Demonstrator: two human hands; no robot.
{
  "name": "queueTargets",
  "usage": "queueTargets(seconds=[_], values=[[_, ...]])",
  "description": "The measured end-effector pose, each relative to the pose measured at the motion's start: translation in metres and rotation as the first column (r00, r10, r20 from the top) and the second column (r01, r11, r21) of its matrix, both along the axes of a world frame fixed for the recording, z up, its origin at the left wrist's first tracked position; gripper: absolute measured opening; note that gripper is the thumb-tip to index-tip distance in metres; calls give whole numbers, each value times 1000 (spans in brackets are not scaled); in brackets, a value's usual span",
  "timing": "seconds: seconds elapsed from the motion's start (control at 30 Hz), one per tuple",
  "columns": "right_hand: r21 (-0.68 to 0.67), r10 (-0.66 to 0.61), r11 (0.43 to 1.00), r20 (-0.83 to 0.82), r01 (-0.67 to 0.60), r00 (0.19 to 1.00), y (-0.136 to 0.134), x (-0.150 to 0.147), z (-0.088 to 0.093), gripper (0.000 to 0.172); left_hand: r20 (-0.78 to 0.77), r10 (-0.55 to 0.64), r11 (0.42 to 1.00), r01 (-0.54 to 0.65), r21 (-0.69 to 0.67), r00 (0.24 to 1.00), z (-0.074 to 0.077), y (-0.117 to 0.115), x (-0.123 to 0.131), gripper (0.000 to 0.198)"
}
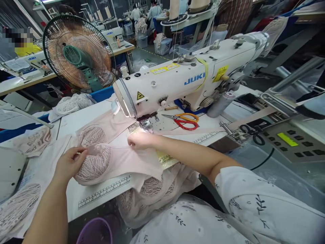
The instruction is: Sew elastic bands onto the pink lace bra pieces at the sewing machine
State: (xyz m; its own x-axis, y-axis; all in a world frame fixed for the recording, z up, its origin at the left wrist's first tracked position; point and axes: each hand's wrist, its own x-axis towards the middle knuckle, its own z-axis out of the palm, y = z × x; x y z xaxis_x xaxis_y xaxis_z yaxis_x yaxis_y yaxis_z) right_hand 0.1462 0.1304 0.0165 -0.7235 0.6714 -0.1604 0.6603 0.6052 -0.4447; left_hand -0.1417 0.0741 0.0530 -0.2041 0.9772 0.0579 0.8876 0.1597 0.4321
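Note:
A pale pink bra (122,161) with lace cups lies across the machine table. My left hand (69,164) pinches the upper edge of its left lace cup (95,162) between thumb and fingers. Close to the needle area of the white sewing machine (162,79), my right hand (139,140) has its fingers curled down on the bra's upper edge. Its fingertips are partly hidden. Another lace cup (92,135) lies on the fabric behind. Orange-and-red-handled scissors (185,122) rest on the machine bed, right of the needle.
A green fan (76,54) stands behind the table at left. More lace pieces hang over the front edge (152,193) and lie at left (20,206). A purple bin (95,232) sits below. At right are a grey thread cone (222,104) and a control panel (291,142).

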Motion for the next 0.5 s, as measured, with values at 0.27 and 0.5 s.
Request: queueTargets(seconds=[0.27,0.5], values=[[300,-80,949,-70,97,994,5,10,-15,23,-641,-23,987,121,108,767,6,22,32,44],[394,-149,902,-104,178,983,-1,17,-26,21,-343,-641,718,695,48,686,-40,13,136,35]])
